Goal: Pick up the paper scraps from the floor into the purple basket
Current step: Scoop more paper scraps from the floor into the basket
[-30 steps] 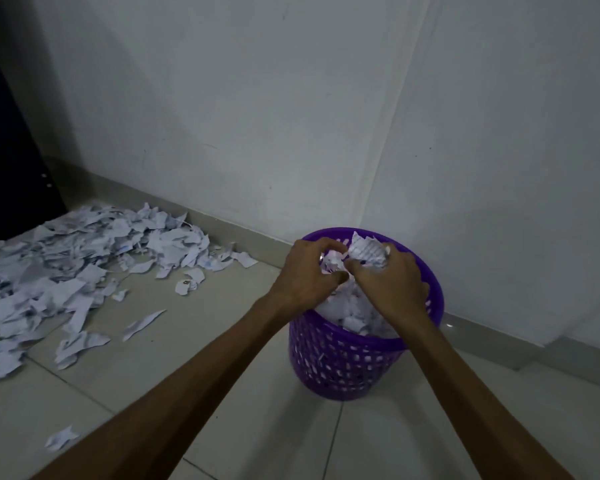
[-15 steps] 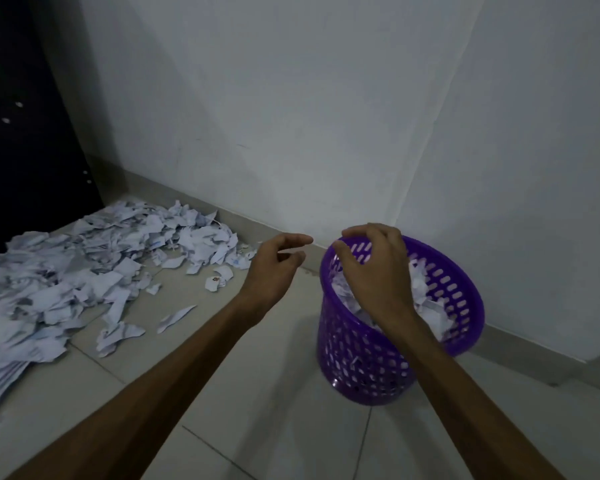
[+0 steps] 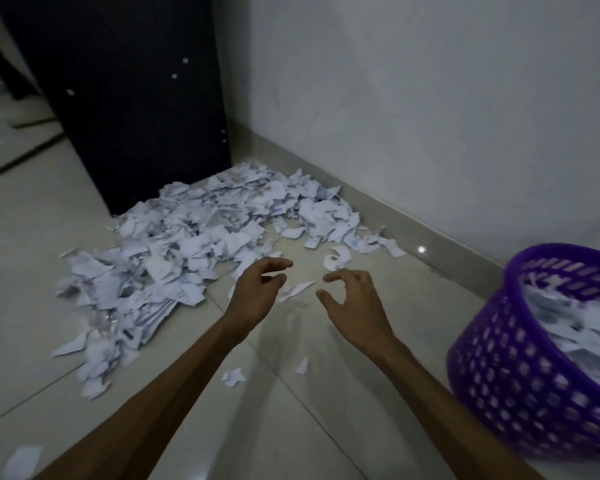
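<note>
Over the tiled floor, from the head view, left hand point(image 3: 257, 292) and right hand point(image 3: 355, 299) hover empty, each grip loosely apart, near the paper scraps point(image 3: 194, 244); best scoop from both sides. Half a second ago they were at the purple basket point(image 3: 541, 358), now rightward.

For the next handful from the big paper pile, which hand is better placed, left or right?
Probably the left. The left hand hangs empty nearest the paper pile, which lies on its side. The right hand, also empty, is farther from the pile and closer to the basket.
</note>
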